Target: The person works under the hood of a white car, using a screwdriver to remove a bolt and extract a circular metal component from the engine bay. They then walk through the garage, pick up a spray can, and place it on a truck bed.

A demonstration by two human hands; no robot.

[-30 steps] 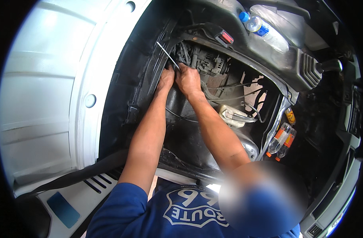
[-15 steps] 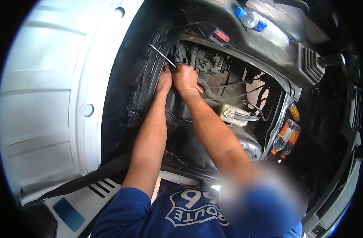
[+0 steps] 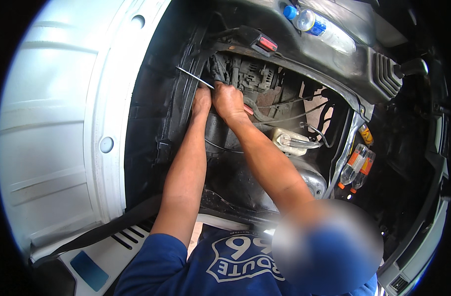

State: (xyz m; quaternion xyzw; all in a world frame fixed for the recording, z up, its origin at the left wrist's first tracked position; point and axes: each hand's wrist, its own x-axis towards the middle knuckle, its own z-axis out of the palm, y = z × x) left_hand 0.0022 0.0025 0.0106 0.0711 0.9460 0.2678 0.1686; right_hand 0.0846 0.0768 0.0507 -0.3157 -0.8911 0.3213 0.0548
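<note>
The right hand [image 3: 229, 102] grips a red-handled, slim-shafted tool [image 3: 196, 78] in an open engine bay [image 3: 314, 75], the left hand [image 3: 201, 103] just beside it, too tucked away for me to tell its hold. In such cramped space, a slipping grip could jab the neighbouring hand or lose the tool among the hoses [image 3: 260, 116].

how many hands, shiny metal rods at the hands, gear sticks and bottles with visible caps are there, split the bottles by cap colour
Hands: 2 (left hand, right hand)
Shiny metal rod: 1
Gear stick: 1
Blue-capped bottle: 1
Orange-capped bottles: 2
Total: 7
</note>
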